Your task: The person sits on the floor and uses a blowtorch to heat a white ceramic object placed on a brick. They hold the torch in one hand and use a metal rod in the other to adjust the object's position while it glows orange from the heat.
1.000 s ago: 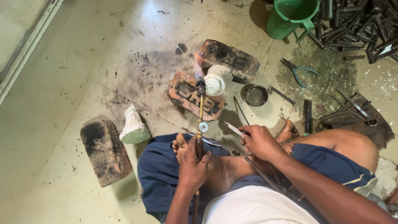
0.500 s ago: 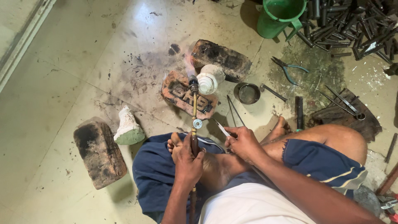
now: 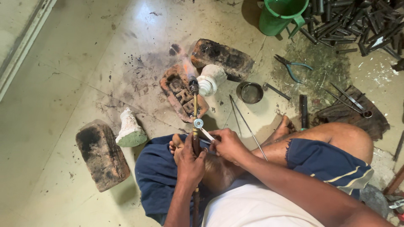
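I sit cross-legged on the floor. My left hand (image 3: 190,160) grips the handle of a long brass gas torch (image 3: 195,110). Its dark nozzle points away from me, over a red brick (image 3: 182,96), and a faint flame shows at the tip. My right hand (image 3: 227,145) pinches a small flat white piece (image 3: 206,134) right beside the torch's round silver valve (image 3: 198,123). A white ceramic piece (image 3: 210,80) lies just past the nozzle, against a blackened brick (image 3: 222,58).
A sooty brick (image 3: 102,154) and a white-green lump (image 3: 129,129) lie at the left. A small metal bowl (image 3: 249,92), thin rods (image 3: 248,126), pliers (image 3: 291,66) and tongs (image 3: 350,100) lie at the right. A green bucket (image 3: 281,16) and a heap of dark metal bars (image 3: 357,21) stand at the back.
The view has shifted slightly, so everything sits lower and left in frame. My right hand has moved closer to the torch's valve. My left hand keeps its grip.
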`<state>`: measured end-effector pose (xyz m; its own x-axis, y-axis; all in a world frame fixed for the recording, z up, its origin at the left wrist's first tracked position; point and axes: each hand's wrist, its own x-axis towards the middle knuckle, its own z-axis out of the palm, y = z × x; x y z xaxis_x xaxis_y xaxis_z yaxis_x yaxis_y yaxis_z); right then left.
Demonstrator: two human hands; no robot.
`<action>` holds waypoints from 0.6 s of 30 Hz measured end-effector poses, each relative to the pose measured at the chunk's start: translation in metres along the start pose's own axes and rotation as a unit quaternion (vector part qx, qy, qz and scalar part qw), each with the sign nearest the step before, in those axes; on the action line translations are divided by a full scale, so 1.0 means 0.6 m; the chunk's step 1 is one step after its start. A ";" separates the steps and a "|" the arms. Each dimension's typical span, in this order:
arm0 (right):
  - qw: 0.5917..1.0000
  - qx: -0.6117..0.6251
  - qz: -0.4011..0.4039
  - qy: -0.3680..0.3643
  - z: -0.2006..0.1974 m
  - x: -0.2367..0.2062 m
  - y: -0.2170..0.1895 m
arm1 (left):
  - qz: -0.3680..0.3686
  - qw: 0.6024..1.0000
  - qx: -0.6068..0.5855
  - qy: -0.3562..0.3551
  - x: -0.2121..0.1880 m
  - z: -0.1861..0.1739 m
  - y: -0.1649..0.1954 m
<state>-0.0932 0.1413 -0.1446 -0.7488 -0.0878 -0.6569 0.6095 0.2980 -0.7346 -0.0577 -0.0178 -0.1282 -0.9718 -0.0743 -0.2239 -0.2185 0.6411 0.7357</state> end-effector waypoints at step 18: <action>0.992 -0.096 -0.029 0.079 -0.184 -0.002 0.000 | -0.029 0.999 -0.019 0.000 -0.004 -0.007 0.007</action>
<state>-0.1209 0.2461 -0.1248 -0.8221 0.0355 -0.5682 0.5146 0.4731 -0.7151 -0.0565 -0.0182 -0.1218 -0.9571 -0.1110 -0.2676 -0.2786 0.6059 0.7452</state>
